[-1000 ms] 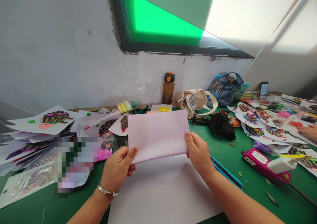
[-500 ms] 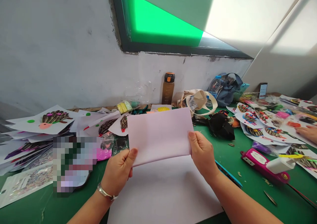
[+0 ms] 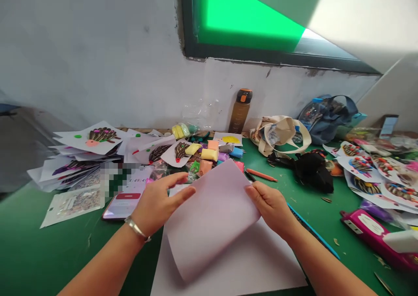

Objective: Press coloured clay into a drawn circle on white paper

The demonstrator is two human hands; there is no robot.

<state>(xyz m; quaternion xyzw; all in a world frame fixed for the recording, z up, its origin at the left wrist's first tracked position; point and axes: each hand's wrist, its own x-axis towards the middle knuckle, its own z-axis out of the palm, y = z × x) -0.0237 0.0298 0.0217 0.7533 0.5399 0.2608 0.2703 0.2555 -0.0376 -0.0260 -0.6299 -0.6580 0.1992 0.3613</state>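
Pale pink paper (image 3: 212, 217) is bowed over a white sheet (image 3: 261, 265) on the green table (image 3: 42, 239). Its left edge is touched by the left hand (image 3: 156, 204), fingers spread; its right edge is gripped by the right hand (image 3: 269, 209), fingers curled. Bars of modelling clay (image 3: 209, 154) are piled just beyond.

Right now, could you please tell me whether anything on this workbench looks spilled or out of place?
Yes: loose seed husks lie scattered on the green mat, away from the seed-decorated paper sheets, which looks like spillage.
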